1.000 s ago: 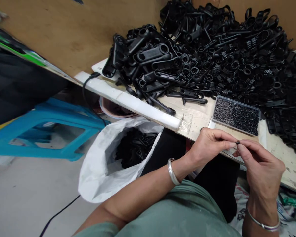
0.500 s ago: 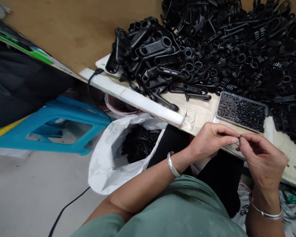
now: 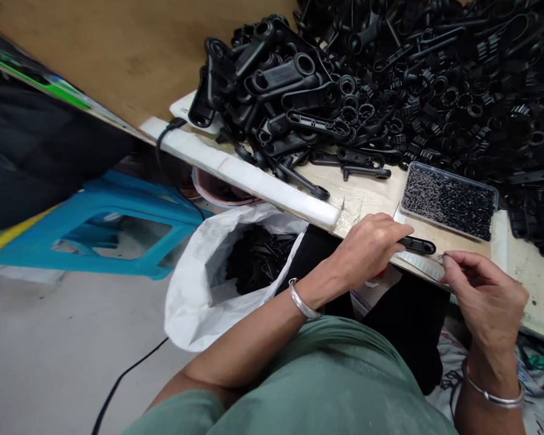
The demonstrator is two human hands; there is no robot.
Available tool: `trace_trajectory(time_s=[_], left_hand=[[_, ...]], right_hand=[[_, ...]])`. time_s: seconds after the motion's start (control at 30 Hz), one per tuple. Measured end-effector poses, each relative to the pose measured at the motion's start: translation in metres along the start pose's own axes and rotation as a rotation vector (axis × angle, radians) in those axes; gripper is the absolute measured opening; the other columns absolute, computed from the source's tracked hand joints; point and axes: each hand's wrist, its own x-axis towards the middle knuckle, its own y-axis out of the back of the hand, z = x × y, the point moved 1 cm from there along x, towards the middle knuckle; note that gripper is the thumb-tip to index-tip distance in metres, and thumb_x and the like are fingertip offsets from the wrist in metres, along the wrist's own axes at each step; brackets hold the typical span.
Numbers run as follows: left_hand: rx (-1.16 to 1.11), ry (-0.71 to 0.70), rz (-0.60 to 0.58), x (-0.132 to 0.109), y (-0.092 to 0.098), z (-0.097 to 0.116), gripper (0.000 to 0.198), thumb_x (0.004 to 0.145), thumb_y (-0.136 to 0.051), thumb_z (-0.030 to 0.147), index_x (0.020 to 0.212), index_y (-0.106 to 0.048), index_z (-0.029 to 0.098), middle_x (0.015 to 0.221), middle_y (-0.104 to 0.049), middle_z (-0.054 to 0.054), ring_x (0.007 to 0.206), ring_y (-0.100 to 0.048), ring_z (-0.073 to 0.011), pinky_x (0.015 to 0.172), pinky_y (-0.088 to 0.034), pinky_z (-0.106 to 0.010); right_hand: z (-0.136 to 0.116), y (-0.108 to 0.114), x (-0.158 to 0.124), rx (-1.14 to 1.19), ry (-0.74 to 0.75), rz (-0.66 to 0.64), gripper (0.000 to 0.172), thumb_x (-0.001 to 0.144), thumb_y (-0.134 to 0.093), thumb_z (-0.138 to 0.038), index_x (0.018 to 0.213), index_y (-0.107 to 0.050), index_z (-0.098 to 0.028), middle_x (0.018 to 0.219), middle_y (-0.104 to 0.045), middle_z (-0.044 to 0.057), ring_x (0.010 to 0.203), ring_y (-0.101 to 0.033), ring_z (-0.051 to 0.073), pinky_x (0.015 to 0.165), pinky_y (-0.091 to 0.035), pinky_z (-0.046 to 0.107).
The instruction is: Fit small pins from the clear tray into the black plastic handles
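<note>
My left hand (image 3: 370, 244) is closed around a black plastic handle part (image 3: 417, 245) whose rounded end sticks out to the right, just above the table's front edge. My right hand (image 3: 478, 289) is to the right of it, thumb and forefinger pinched on a tiny screw (image 3: 441, 258). The two hands are a short way apart. A clear tray of small dark screws (image 3: 448, 202) lies on the table just beyond them.
A big heap of black plastic handle parts (image 3: 390, 78) covers the table (image 3: 526, 272) behind the tray. A white bag (image 3: 194, 290) with more black parts stands on the floor at my left knee, beside a blue stool (image 3: 113, 223). A black cable (image 3: 122, 380) runs across the floor.
The hands were pinched together on a small piece; now the left hand has drawn back left and holds a black handle part, while the right keeps its pinch.
</note>
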Motion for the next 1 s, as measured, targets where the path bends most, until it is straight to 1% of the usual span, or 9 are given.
trace_trajectory(time_s=[0.1,0.17,0.23,0.3,0.43,0.6,0.73,0.87,1.0], left_hand=[[-0.038,-0.029,0.046,-0.003,-0.003,0.003,0.022,0.090,-0.068,0.013,0.112,-0.068,0.016,0.099,-0.075,-0.007,0.096,-0.068,-0.0215,0.086,-0.052,-0.034],[-0.070,-0.055,0.065,-0.006,-0.002,0.002,0.028,0.088,-0.071,0.013,0.115,-0.066,0.014,0.106,-0.075,-0.008,0.101,-0.068,-0.0223,0.090,-0.051,-0.035],[-0.093,-0.052,0.067,-0.009,-0.001,-0.001,0.037,0.085,-0.074,0.012,0.120,-0.064,0.014,0.112,-0.074,-0.010,0.107,-0.066,-0.0230,0.093,-0.050,-0.037],[-0.098,-0.024,0.053,-0.013,0.000,-0.004,0.041,0.082,-0.076,0.011,0.122,-0.063,0.014,0.113,-0.074,-0.010,0.108,-0.066,-0.0233,0.093,-0.050,-0.037],[-0.134,0.010,0.073,-0.018,-0.002,-0.009,0.039,0.081,-0.076,0.009,0.118,-0.065,0.013,0.104,-0.074,-0.010,0.103,-0.067,-0.0225,0.090,-0.052,-0.036],[-0.219,0.004,0.138,-0.016,-0.010,-0.007,0.036,0.085,-0.072,0.011,0.120,-0.064,0.014,0.106,-0.074,-0.009,0.104,-0.067,-0.0214,0.090,-0.055,-0.037],[-0.229,-0.024,0.165,-0.013,-0.019,-0.004,0.035,0.086,-0.073,0.013,0.119,-0.064,0.013,0.106,-0.074,-0.010,0.103,-0.066,-0.0215,0.090,-0.055,-0.037],[-0.198,-0.040,0.155,-0.012,-0.024,-0.001,0.037,0.084,-0.075,0.013,0.120,-0.064,0.012,0.104,-0.074,-0.010,0.103,-0.066,-0.0220,0.092,-0.054,-0.038],[-0.167,-0.031,0.108,-0.011,-0.023,-0.001,0.038,0.084,-0.074,0.013,0.120,-0.064,0.013,0.106,-0.073,-0.011,0.104,-0.065,-0.0230,0.091,-0.054,-0.040]], right_hand=[[-0.004,-0.001,0.001,-0.006,0.050,0.014,0.017,0.085,-0.070,-0.038,0.082,-0.075,-0.022,0.074,-0.073,0.001,0.058,-0.064,0.013,0.063,-0.053,0.028],[-0.004,-0.002,0.001,-0.004,0.066,0.013,0.016,0.085,-0.070,-0.036,0.081,-0.075,-0.022,0.073,-0.073,0.001,0.058,-0.064,0.013,0.063,-0.053,0.028],[-0.003,-0.003,0.000,-0.004,0.066,0.006,0.016,0.085,-0.069,-0.037,0.082,-0.075,-0.022,0.072,-0.073,0.001,0.057,-0.063,0.013,0.062,-0.053,0.028],[-0.001,-0.004,-0.001,-0.003,0.060,0.000,0.017,0.086,-0.069,-0.038,0.084,-0.075,-0.022,0.074,-0.073,0.001,0.058,-0.063,0.013,0.062,-0.053,0.028],[-0.003,-0.005,-0.001,0.009,0.079,-0.002,0.016,0.086,-0.069,-0.037,0.083,-0.074,-0.022,0.073,-0.072,0.001,0.058,-0.063,0.013,0.064,-0.055,0.028],[-0.012,-0.005,0.000,-0.010,0.140,-0.001,0.013,0.087,-0.067,-0.033,0.081,-0.073,-0.023,0.069,-0.070,0.000,0.057,-0.062,0.013,0.062,-0.054,0.028],[-0.013,-0.004,0.001,-0.020,0.162,0.013,0.010,0.087,-0.068,-0.030,0.083,-0.073,-0.022,0.071,-0.071,-0.001,0.058,-0.063,0.013,0.062,-0.054,0.027],[-0.012,-0.004,0.001,-0.027,0.156,0.012,0.011,0.087,-0.068,-0.031,0.083,-0.073,-0.022,0.071,-0.071,0.000,0.058,-0.063,0.013,0.062,-0.053,0.027],[-0.007,-0.002,0.000,-0.020,0.097,0.032,0.013,0.086,-0.069,-0.034,0.083,-0.074,-0.023,0.073,-0.072,0.000,0.059,-0.063,0.014,0.065,-0.054,0.029]])
